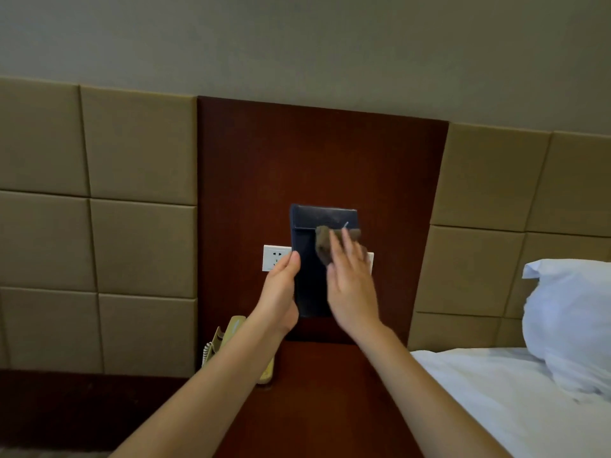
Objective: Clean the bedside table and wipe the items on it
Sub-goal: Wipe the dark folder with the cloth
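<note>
Your left grip (pixel 281 285) clasps the dark folder (pixel 310 279) upright above the desk (pixel 317 391) | your right grip (pixel 352 279) presses a brown cloth (pixel 325 241) at the folder's 1 o'clock | phone (pixel 231 338) at 8 o'clock

Dim warm indoor light, soft shadows, right hand (pixel 352 282) motion-blurred, edges bowed (wide-angle lens), slightly grainy

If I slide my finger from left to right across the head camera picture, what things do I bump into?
Tan wall panels → phone → socket → left hand → dark box → right hand with cloth → pillow.
</note>
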Motion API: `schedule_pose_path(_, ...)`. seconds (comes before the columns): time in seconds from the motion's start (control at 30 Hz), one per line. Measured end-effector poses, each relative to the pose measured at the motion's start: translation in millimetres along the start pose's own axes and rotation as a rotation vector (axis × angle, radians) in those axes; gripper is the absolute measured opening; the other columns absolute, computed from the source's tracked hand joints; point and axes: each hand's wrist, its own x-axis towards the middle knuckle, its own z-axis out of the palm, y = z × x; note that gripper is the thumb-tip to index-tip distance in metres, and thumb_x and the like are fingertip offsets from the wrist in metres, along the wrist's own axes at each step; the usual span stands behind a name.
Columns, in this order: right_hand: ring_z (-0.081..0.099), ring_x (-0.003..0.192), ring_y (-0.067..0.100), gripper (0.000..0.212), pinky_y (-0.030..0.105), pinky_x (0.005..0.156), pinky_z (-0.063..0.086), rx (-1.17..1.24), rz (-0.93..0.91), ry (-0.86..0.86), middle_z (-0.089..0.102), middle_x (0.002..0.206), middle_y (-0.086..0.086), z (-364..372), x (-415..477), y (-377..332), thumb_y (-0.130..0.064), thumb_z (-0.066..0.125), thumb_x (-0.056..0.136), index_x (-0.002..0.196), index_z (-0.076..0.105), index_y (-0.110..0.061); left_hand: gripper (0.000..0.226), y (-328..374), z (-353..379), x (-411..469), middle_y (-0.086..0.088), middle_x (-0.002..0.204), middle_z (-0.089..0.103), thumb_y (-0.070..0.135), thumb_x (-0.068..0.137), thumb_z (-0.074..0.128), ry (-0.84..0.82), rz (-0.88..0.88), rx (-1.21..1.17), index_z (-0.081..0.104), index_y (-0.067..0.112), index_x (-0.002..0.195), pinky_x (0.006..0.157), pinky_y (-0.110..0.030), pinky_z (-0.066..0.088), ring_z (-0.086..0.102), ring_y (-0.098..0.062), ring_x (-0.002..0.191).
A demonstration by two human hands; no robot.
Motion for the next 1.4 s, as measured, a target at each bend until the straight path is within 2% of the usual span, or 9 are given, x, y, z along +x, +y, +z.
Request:
schedule_pose_path(0.1, -0.009, 0.145, 0.009, 0.054, 0.034, 0.119, -0.006, 0.012, -0.151, -0.041, 0.001, 0.158, -0.005, 19, -27, -30, -0.018, 0.032, 0.102, 0.151, 0.011, -0.023, 0.031, 12, -4, 3, -0.013, 0.106, 0.069, 0.025, 0.103, 0.037, 0.054, -0.003, -0.052, 0.065, 0.011, 0.108, 0.086, -0.038, 0.052, 0.064, -0.029, 0.105)
schedule_pose_path(0.2, -0.005, 0.146, 0.010, 0.054, 0.037, 0.118, -0.003, -0.056, -0.238, -0.049, 0.005, 0.159, -0.003, 25, -35, -27, -0.022, 0.027, 0.100, 0.151, 0.011, -0.022, 0.035, 16, -11, 0, -0.014, 0.108, 0.069, 0.029, 0.102, 0.037, 0.098, -0.009, -0.043, 0.064, 0.010, 0.111, 0.090, -0.040, 0.051, 0.065, -0.028, 0.104)
schedule_pose_path(0.47, 0.007, 0.148, 0.020, 0.055, 0.041, 0.118, 0.009, 0.006, 0.191, 0.129, 0.006, 0.161, 0.004, -9, 9, -5, -0.020, 0.031, 0.102, 0.153, 0.009, -0.018, 0.036, 16, -1, -10, -0.005, 0.119, 0.065, 0.034, 0.103, 0.034, 0.055, 0.041, 0.021, 0.058, 0.017, 0.123, 0.096, -0.047, 0.048, 0.060, -0.023, 0.111)
schedule_pose_path(0.7, 0.009, 0.147, 0.019, 0.058, 0.047, 0.120, 0.008, -0.157, -0.193, 0.100, 0.016, 0.157, 0.006, 29, -38, -42, -0.019, 0.027, 0.095, 0.150, 0.010, -0.015, 0.033, 19, -2, -10, -0.016, 0.106, 0.070, 0.027, 0.102, 0.039, 0.021, -0.052, -0.076, 0.067, 0.011, 0.108, 0.090, -0.040, 0.051, 0.067, -0.029, 0.100)
schedule_pose_path(0.93, 0.006, 0.148, 0.021, 0.059, 0.052, 0.115, -0.005, -0.242, 0.096, 0.191, 0.010, 0.160, 0.004, -17, 18, 6, -0.014, 0.038, 0.099, 0.153, 0.012, -0.016, 0.032, 22, -5, -21, -0.004, 0.119, 0.066, 0.030, 0.102, 0.038, -0.015, 0.017, 0.095, 0.060, 0.017, 0.121, 0.097, -0.043, 0.048, 0.060, -0.020, 0.112)
schedule_pose_path(1.07, 0.013, 0.147, 0.026, 0.058, 0.053, 0.115, 0.001, -0.241, 0.058, 0.246, 0.018, 0.159, 0.006, -19, 24, 0, -0.011, 0.041, 0.097, 0.151, 0.020, -0.015, 0.033, 29, 1, -21, -0.004, 0.120, 0.066, 0.029, 0.102, 0.037, -0.055, 0.038, 0.117, 0.059, 0.015, 0.123, 0.096, -0.040, 0.048, 0.060, -0.020, 0.113)
schedule_pose_path(1.2, 0.020, 0.144, 0.026, 0.054, 0.055, 0.115, 0.013, -0.234, -0.188, 0.182, 0.028, 0.155, 0.006, -5, 12, -26, -0.018, 0.032, 0.095, 0.149, 0.027, -0.019, 0.031, 31, 4, -23, -0.008, 0.119, 0.066, 0.024, 0.103, 0.037, -0.092, 0.022, 0.103, 0.059, 0.017, 0.123, 0.092, -0.038, 0.051, 0.061, -0.023, 0.112)
schedule_pose_path(1.3, 0.028, 0.142, 0.028, 0.056, 0.056, 0.113, 0.009, -0.333, -0.329, 0.155, 0.033, 0.153, 0.008, -4, 18, -30, -0.016, 0.042, 0.093, 0.147, 0.030, -0.026, 0.031, 31, 2, -26, -0.005, 0.118, 0.067, 0.024, 0.103, 0.036, -0.113, 0.010, 0.073, 0.059, 0.022, 0.124, 0.093, -0.039, 0.051, 0.063, -0.021, 0.110)
schedule_pose_path(1.4, 0.025, 0.144, 0.026, 0.064, 0.058, 0.111, 0.000, -0.361, -0.263, 0.146, 0.028, 0.156, 0.006, -17, 35, -20, -0.013, 0.052, 0.092, 0.149, 0.026, -0.029, 0.031, 32, 1, -29, -0.006, 0.120, 0.066, 0.024, 0.102, 0.039, -0.165, -0.025, 0.055, 0.058, 0.019, 0.125, 0.092, -0.039, 0.051, 0.062, -0.021, 0.111)
